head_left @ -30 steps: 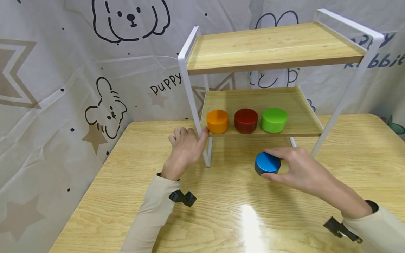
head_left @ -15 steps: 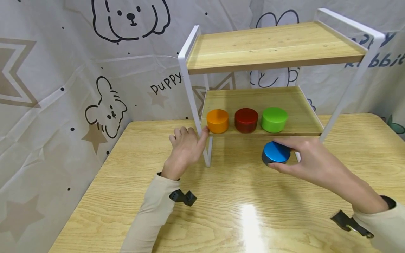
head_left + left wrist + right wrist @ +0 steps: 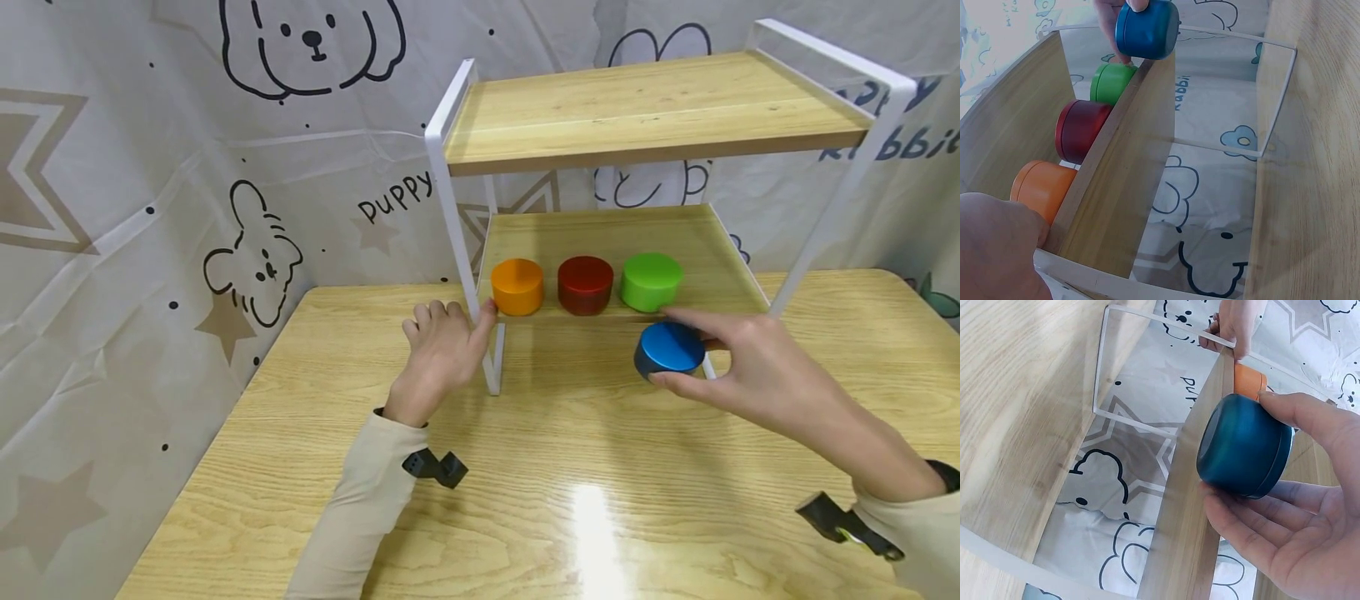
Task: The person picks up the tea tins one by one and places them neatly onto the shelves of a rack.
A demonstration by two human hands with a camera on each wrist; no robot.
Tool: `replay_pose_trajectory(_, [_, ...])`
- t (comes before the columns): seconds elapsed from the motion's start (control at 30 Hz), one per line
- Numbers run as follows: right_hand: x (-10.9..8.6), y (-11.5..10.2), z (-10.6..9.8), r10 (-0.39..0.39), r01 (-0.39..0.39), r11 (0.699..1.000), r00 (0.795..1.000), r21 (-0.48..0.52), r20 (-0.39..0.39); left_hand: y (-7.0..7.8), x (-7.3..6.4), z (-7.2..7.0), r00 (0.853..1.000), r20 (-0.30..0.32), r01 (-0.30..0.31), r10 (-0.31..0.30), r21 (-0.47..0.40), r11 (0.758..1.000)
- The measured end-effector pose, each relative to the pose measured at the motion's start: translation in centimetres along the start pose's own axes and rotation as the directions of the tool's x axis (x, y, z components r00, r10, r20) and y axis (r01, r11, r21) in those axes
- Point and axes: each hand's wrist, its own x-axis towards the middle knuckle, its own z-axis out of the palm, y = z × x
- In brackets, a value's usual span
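Observation:
My right hand [image 3: 765, 371] pinches a blue round lidded tin [image 3: 670, 348] between thumb and fingers, held up in front of the lower shelf's edge. An orange tin [image 3: 517, 287], a dark red tin [image 3: 585, 286] and a green tin [image 3: 651, 283] stand in a row on that lower shelf [image 3: 600, 229]. In the head view, one right fingertip overlaps the shelf edge just below the green tin. My left hand [image 3: 442, 354] grips the two-tier rack [image 3: 454, 225] at its front left post, with the thumb on the shelf corner close to the orange tin.
The rack's upper board [image 3: 652, 108] roofs over the row of tins. Its white right post [image 3: 821, 225] rises beside my right hand. The rack stands on a wood-grain table [image 3: 525, 500], with a printed cloth [image 3: 337, 167] hanging behind.
My right hand has carried the blue tin up and to the right, closer to the lower shelf's edge. My left hand and the three shelved tins keep their places.

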Motion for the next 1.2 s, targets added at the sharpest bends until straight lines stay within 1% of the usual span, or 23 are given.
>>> replay_pose_trajectory(0.2, [0.0,0.1,-0.9,0.048,-0.048,0.999,0.999,-0.026,-0.004,0.0,0.0,-0.1,1.000,-0.001,-0.001,0.001,-0.001,1.000])
replay_pose_trajectory(0.33, [0.1,0.3,-1.6,0.063,-0.063,0.997,0.998,-0.043,-0.003,0.0,0.0,-0.1,1.000,0.000,-0.001,0.001,0.000,1.000])
replay_pose_trajectory(0.47, [0.3,0.4,-2.1,0.059,-0.059,0.997,0.998,-0.053,-0.015,0.0,0.0,-0.1,1.000,-0.002,-0.002,0.002,0.000,1.000])
replay_pose_trajectory(0.63, [0.5,0.5,-2.7,0.053,-0.056,0.994,0.998,-0.093,-0.032,0.1,0.1,-0.1,1.000,-0.003,0.001,-0.001,0.000,1.000])
replay_pose_trajectory(0.77, [0.7,0.8,-3.2,0.082,-0.084,0.986,0.996,-0.142,-0.025,0.1,0.1,-0.1,1.000,0.003,0.002,-0.002,-0.002,1.000])
replay_pose_trajectory(0.87, [0.8,1.0,-3.6,0.128,-0.130,0.978,0.992,-0.165,-0.020,0.1,0.0,-0.1,1.000,0.001,-0.002,0.002,-0.003,1.000])
replay_pose_trajectory(1.0, [1.0,1.1,-4.0,0.181,-0.185,0.966,0.983,-0.179,-0.037,0.1,0.1,-0.1,1.000,0.000,-0.008,0.008,-0.003,1.000])
replay_pose_trajectory(1.2, [1.6,1.2,-4.3,0.191,-0.194,0.959,0.981,-0.207,-0.035,0.2,0.2,-0.1,1.000,0.011,0.004,-0.004,-0.006,1.000])
